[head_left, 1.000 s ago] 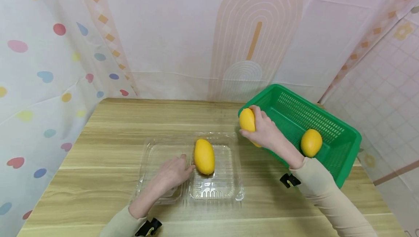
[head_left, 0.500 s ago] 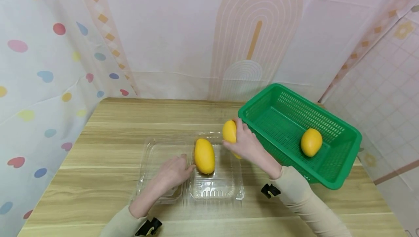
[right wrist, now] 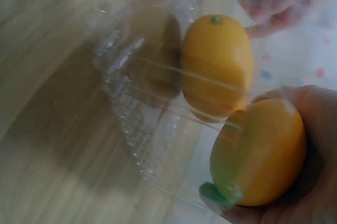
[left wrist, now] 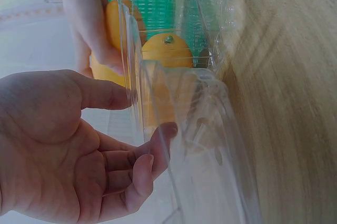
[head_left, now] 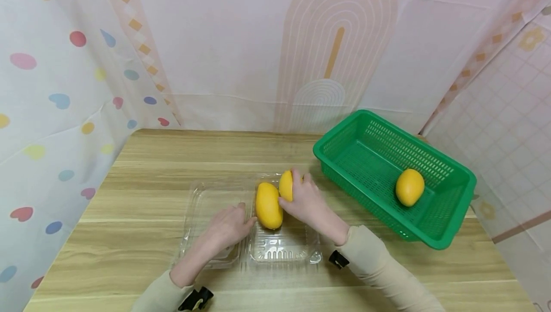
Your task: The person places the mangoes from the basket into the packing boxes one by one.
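Note:
In the head view, my right hand grips a yellow mango over the right half of a clear hinged plastic container. Another mango lies in that half, along the hinge side. The two fruits sit side by side, and the right wrist view has the held mango seen through the clear wall. My left hand is over the left half of the container, holding its middle edge. In the left wrist view, the thumb and curled index finger of the left hand are at the plastic rim.
A green perforated basket stands at the back right of the wooden table, with one mango inside. Patterned curtains close off the table's back and both sides.
My right hand has carried the mango from the basket's left edge leftward and toward me, over the container beside the other mango. My left hand has stayed in place.

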Action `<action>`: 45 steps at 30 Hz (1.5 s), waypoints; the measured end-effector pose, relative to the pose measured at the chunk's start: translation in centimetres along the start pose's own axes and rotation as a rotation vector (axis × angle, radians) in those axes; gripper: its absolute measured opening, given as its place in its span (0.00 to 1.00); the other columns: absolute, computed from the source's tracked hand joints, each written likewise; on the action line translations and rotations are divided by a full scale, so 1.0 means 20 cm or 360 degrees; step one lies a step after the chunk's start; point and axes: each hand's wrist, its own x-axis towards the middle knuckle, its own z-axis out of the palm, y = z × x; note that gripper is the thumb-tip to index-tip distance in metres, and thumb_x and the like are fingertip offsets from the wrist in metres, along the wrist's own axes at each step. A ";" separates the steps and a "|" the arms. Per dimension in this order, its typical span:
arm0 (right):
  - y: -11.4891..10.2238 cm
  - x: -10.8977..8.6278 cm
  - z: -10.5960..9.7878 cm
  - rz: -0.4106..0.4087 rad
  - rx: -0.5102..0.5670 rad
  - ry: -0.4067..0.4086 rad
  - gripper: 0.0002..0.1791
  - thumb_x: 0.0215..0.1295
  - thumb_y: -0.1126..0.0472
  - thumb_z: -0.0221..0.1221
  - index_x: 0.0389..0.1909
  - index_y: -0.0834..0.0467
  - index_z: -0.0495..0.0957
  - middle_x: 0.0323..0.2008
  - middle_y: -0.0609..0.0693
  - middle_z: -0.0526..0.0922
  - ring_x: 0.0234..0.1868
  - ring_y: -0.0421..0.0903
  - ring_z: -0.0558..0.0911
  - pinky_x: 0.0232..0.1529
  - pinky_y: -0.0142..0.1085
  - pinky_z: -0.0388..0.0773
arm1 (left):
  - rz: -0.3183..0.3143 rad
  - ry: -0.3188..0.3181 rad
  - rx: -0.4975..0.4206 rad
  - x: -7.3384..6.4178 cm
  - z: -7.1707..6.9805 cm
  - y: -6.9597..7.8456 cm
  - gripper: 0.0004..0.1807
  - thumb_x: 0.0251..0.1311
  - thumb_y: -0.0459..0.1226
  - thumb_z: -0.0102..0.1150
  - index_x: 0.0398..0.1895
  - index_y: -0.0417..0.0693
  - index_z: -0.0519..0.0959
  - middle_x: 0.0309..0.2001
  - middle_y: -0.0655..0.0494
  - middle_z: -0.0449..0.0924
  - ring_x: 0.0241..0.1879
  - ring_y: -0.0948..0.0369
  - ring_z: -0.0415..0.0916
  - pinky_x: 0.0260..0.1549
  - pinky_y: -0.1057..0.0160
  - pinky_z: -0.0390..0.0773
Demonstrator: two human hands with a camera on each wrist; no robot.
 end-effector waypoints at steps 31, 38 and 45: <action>-0.03 0.00 0.06 0.0004 -0.0248 -0.0018 0.42 0.57 0.49 0.60 0.65 0.70 0.58 0.57 0.74 0.68 0.58 0.69 0.72 0.44 0.55 0.82 | 0.0016 0.0015 0.0015 -0.01 0.00 0.00 0.35 0.66 0.45 0.52 0.65 0.24 0.59 0.12 0.57 0.64 0.10 0.66 0.55 0.06 0.73 0.52; -0.03 0.00 0.08 -0.0038 -0.0406 -0.0011 0.42 0.55 0.48 0.61 0.64 0.70 0.60 0.52 0.72 0.73 0.55 0.66 0.74 0.41 0.52 0.83 | 0.0009 0.0002 -0.0004 -0.01 0.00 0.00 0.36 0.66 0.44 0.52 0.66 0.25 0.58 0.12 0.58 0.63 0.09 0.67 0.54 0.06 0.74 0.52; -0.02 -0.01 0.10 -0.0158 -0.0535 0.0073 0.42 0.52 0.51 0.64 0.63 0.70 0.62 0.49 0.70 0.74 0.50 0.63 0.76 0.42 0.49 0.83 | 0.0016 0.0005 -0.0046 -0.01 0.00 0.00 0.36 0.66 0.43 0.52 0.66 0.23 0.58 0.11 0.59 0.62 0.09 0.67 0.53 0.06 0.74 0.51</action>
